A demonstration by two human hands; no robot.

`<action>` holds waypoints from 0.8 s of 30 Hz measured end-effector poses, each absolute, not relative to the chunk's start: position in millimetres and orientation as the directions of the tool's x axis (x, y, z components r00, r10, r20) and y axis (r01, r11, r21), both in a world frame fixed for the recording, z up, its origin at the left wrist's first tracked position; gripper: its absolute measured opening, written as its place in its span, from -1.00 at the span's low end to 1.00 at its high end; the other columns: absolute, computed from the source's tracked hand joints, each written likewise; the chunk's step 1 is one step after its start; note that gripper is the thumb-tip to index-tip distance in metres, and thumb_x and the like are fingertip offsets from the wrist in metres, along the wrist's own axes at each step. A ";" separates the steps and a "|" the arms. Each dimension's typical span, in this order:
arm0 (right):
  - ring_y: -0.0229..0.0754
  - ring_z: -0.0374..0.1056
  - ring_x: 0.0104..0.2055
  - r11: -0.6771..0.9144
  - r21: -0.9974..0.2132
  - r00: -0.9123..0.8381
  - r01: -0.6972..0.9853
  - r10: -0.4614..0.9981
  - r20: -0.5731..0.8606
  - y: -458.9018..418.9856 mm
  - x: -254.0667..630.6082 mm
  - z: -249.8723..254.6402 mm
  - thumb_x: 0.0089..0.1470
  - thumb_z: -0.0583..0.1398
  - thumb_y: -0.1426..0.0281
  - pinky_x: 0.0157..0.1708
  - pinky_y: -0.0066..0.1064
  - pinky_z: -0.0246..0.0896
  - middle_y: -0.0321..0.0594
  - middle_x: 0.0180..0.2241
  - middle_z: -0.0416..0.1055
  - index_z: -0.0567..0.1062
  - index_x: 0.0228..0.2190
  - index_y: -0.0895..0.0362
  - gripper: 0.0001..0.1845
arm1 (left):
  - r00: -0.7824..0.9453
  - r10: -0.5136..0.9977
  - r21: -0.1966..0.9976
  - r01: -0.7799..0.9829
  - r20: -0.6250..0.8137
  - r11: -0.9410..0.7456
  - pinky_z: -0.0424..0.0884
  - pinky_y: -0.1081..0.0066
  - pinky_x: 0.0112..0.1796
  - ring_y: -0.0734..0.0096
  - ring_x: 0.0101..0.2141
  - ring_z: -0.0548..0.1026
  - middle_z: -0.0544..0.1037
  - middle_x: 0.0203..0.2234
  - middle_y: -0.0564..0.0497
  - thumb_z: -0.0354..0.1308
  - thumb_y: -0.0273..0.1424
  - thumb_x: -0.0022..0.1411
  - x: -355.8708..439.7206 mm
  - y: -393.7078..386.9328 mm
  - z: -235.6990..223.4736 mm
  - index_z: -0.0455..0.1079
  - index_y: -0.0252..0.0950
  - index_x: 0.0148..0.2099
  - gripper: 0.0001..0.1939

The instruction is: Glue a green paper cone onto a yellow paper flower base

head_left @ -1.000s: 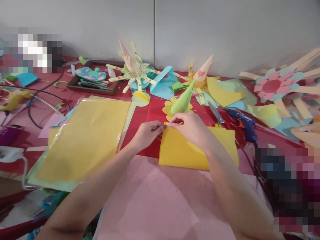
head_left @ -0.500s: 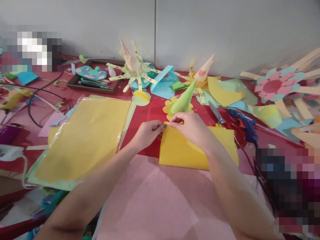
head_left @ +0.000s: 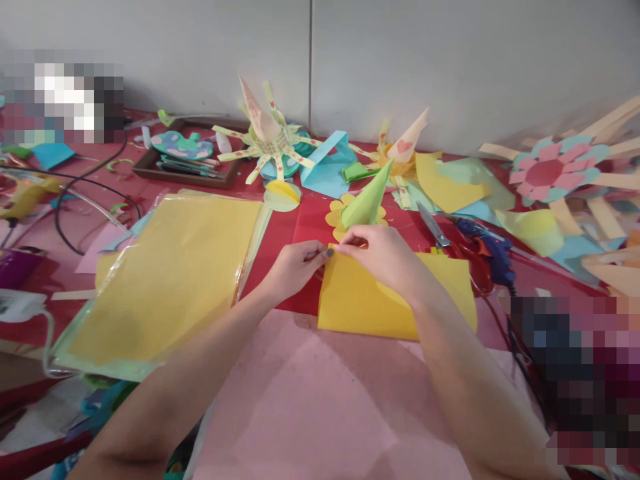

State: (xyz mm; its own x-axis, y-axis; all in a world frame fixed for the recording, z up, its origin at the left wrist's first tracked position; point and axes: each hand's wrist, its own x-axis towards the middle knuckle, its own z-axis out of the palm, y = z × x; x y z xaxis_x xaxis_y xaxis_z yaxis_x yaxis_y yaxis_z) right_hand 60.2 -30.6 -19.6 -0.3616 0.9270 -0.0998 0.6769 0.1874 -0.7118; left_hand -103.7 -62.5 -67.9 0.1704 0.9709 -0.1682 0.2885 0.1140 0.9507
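Note:
A folded sheet of yellow paper lies in front of me, partly on the red surface and partly on the pink one. At its far left corner my left hand pinches the paper's edge between thumb and finger. Right beside it, my right hand pinches the same corner from above, its wrist and forearm covering part of the sheet. Just beyond my fingers stands a green paper cone on a yellow paper flower.
A plastic-wrapped stack of yellow paper lies left. Scissors and a blue glue gun are at the right. Behind stand a brown tray, a strip-legged paper craft and a pink paper flower. Cables run along both sides.
Both hands stay at the same corner. The yellow paper's right edge has shifted very slightly; nothing else visibly differs.

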 end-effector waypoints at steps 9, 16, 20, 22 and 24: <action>-0.18 0.38 -0.43 0.183 -0.768 -0.376 0.614 0.923 -0.080 -28.8 60.5 -22.2 0.01 0.22 0.39 -0.44 -0.35 0.20 -0.32 -0.51 0.47 0.44 -0.58 0.08 -0.83 | 0.150 0.981 0.930 0.363 -0.126 0.064 0.39 0.45 -0.39 0.49 -0.51 0.40 0.31 -0.61 0.14 0.03 -0.22 0.18 -104.7 -62.0 -69.7 0.24 -0.27 -0.47 -0.74; -0.21 0.33 -0.45 0.185 -0.789 -0.315 0.586 0.949 -0.012 -30.5 56.9 -23.6 0.02 0.22 0.41 -0.42 -0.33 0.17 -0.30 -0.51 0.47 0.43 -0.58 0.08 -0.84 | 0.128 0.986 0.897 0.440 -0.103 0.036 0.19 0.51 -0.50 0.55 -0.56 0.25 0.23 -0.62 0.15 0.03 -0.22 0.18 -103.7 -62.2 -66.7 0.19 -0.27 -0.48 -0.73; -0.20 0.33 -0.44 0.243 -0.770 -0.235 0.590 0.964 0.124 -31.3 55.1 -27.6 0.03 0.20 0.41 -0.41 -0.32 0.16 -0.26 -0.49 0.47 0.43 -0.55 0.08 -0.86 | 0.150 0.978 0.855 0.516 -0.143 0.046 0.08 0.50 -0.54 0.56 -0.57 0.15 0.17 -0.62 0.15 0.07 -0.17 0.13 -101.7 -62.2 -65.5 0.16 -0.28 -0.52 -0.67; -0.20 0.34 -0.42 0.265 -0.761 -0.205 0.592 0.963 0.175 -30.8 54.8 -28.2 0.04 0.19 0.39 -0.39 -0.33 0.16 -0.25 -0.48 0.47 0.43 -0.55 0.08 -0.85 | 0.151 0.970 0.856 0.509 -0.192 0.090 0.08 0.50 -0.56 0.56 -0.57 0.14 0.17 -0.62 0.14 0.08 -0.15 0.11 -101.4 -62.1 -64.8 0.16 -0.28 -0.52 -0.66; -0.21 0.34 -0.41 0.272 -0.749 -0.181 0.604 0.962 0.204 -30.0 54.9 -28.2 0.05 0.19 0.38 -0.38 -0.35 0.16 -0.27 -0.47 0.47 0.43 -0.54 0.09 -0.85 | 0.160 0.957 0.866 0.482 -0.241 0.137 0.10 0.50 -0.56 0.55 -0.58 0.18 0.19 -0.62 0.13 0.06 -0.13 0.12 -101.6 -62.1 -63.4 0.19 -0.28 -0.51 -0.66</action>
